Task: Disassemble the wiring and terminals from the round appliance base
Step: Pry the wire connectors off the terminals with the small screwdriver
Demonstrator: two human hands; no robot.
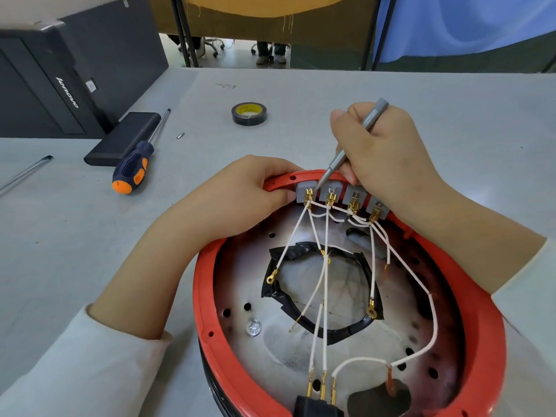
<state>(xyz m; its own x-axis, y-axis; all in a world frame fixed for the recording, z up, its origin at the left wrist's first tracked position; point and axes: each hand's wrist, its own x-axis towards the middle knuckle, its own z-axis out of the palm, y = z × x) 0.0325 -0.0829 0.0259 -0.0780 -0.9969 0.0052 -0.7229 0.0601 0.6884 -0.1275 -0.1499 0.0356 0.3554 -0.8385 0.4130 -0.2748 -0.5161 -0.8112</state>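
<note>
Fingers of the right hand are curled round a slim grey metal precision screwdriver, which is held like a dagger with its tip set down between the two leftmost of four small grey terminal blocks. These blocks are mounted in a row on the far rim of the round red plastic appliance base, which lies upturned on the grey table directly below the camera. The left hand is wrapped over the far rim of the base, its thumb pressed just beside the leftmost block, evidently so that the base is kept from shifting under the tool's push. Thin white insulated wires with brass terminals are fanned from the blocks across the silver metal plate of the base, some ending loose in ring lugs near the black-taped central opening, others plugged in at the near rim. The step in hand is judged to be the loosening of a block or its spade terminal. Beyond the base, to its left, a larger screwdriver with a blue and orange handle has been laid aside, and a roll of black tape is set further back.
</note>
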